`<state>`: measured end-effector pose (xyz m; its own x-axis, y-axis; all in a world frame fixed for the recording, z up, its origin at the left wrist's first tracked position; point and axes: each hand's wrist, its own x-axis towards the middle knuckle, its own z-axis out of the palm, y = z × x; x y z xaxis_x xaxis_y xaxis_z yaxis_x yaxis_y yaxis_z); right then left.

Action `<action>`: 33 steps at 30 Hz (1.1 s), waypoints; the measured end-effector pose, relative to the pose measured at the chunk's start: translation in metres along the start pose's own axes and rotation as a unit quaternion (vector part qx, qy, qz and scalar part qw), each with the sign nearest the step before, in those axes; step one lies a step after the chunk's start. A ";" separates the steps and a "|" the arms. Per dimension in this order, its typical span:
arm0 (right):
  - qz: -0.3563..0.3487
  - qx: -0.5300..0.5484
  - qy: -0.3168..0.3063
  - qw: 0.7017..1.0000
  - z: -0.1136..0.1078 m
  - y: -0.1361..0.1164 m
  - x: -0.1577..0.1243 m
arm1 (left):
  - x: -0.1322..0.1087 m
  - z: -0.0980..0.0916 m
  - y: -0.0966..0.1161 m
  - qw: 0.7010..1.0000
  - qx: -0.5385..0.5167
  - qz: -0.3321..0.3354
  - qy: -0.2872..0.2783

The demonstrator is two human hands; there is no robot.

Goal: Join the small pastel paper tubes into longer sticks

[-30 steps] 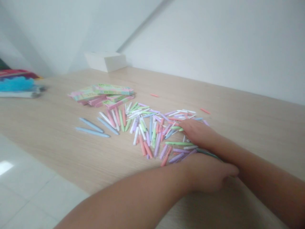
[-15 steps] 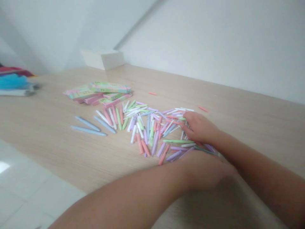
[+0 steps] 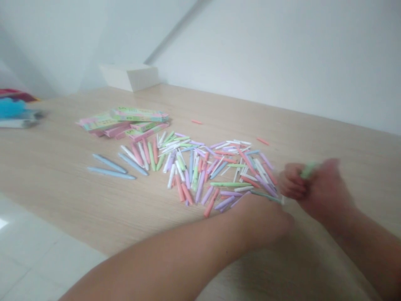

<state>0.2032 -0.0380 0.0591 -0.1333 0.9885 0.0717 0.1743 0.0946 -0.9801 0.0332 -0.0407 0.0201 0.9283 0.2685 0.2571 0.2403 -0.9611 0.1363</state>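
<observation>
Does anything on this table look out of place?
Yes: a pink stick and a second pink stick lie alone on the table, apart from the main scatter of pastel sticks. They stand out as strays beyond the jumble.

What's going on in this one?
A person stands at a wooden table. Their right hand grips what looks like a green pen, blurred, just past the right side of a loose spread of pastel pens. Their left hand rests at the spread's near edge. Colourful packets lie piled beyond it.
</observation>
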 end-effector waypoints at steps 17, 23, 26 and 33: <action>0.125 0.461 -0.114 0.871 -0.023 0.041 -0.077 | 0.001 0.012 -0.008 0.999 0.017 -0.034 0.016; 0.102 0.439 -0.099 0.887 -0.027 0.040 -0.080 | 0.001 0.013 -0.009 0.999 0.024 -0.035 0.010; 0.096 0.410 -0.078 0.904 -0.028 0.040 -0.081 | 0.001 0.012 -0.008 0.999 0.026 -0.040 0.003; 0.097 0.350 0.011 0.932 -0.023 0.033 -0.079 | 0.001 0.012 -0.009 0.999 0.022 -0.032 0.011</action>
<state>0.2415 -0.1106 0.0253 -0.1438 0.9819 -0.1236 -0.4861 -0.1789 -0.8554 0.0351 -0.0325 0.0079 0.9045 0.3299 0.2703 0.3110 -0.9439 0.1116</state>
